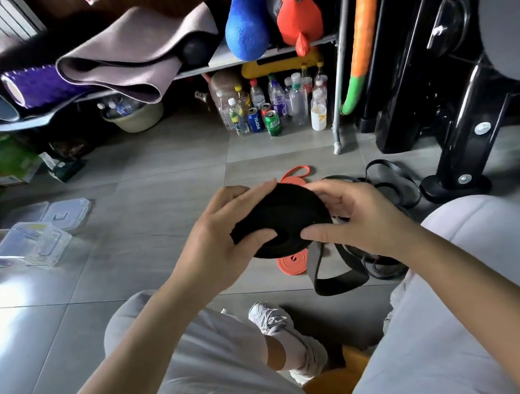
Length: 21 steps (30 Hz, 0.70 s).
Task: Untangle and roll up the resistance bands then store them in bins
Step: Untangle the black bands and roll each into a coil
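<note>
black band roll (289, 216) sits mid-frame, clamped between both your hands. left hand (221, 232) curls round its left edge, thumb on the face. right hand (362, 215) wraps the right edge, thumb pressed near the hub. it's a flat disc, matte and rubbery, laps wound close. expect it light, soft and springy, so it'll likely uncoil if pressure drops. grip the rim and pin the outer lap. loose tail (336, 272) hangs below as a flat loop, not yet wound in. further out: orange roll (290, 262) on the grey tile just under the disc, orange loop (296, 171) just above it, tangled black bands (387, 184) to the right, clear plastic bins (39, 240) at the left edge.
</note>
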Motion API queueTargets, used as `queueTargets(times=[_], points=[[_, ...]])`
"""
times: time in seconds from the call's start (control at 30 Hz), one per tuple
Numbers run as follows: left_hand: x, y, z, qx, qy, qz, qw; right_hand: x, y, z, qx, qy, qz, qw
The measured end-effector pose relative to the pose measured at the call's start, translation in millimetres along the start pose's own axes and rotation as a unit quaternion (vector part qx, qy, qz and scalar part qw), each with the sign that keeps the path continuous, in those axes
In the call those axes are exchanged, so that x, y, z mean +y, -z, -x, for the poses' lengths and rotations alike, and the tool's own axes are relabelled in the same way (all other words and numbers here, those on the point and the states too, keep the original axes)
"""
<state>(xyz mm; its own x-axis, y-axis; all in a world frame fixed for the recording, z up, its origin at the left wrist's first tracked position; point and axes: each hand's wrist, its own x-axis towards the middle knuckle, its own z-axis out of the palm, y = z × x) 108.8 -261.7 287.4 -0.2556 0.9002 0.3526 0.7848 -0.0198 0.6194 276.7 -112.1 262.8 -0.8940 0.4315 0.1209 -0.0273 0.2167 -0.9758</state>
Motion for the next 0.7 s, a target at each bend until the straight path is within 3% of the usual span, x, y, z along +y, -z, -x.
queueTargets(times=[0.27, 0.43, 0.57, 0.63, 0.7], points=[[6, -9, -6, 0.123, 0.053, 0.205, 0.970, 1, 2, -5, 0.023, 0.040, -0.140, 0.989], [4, -27, -2, 0.153, 0.084, 0.270, 0.947, -1, -2, -7, 0.060, 0.051, -0.117, 0.990], [-2, -21, 3, 0.086, 0.132, 0.221, 0.963, 3, -2, -7, 0.067, 0.043, -0.043, 0.996], [-3, -6, -2, 0.039, 0.160, 0.142, 0.976, 3, -1, -7, 0.050, 0.037, -0.015, 0.998], [0, 10, -9, -0.004, 0.122, 0.016, 0.992, 3, -3, -8, 0.026, 0.030, 0.033, 0.999]])
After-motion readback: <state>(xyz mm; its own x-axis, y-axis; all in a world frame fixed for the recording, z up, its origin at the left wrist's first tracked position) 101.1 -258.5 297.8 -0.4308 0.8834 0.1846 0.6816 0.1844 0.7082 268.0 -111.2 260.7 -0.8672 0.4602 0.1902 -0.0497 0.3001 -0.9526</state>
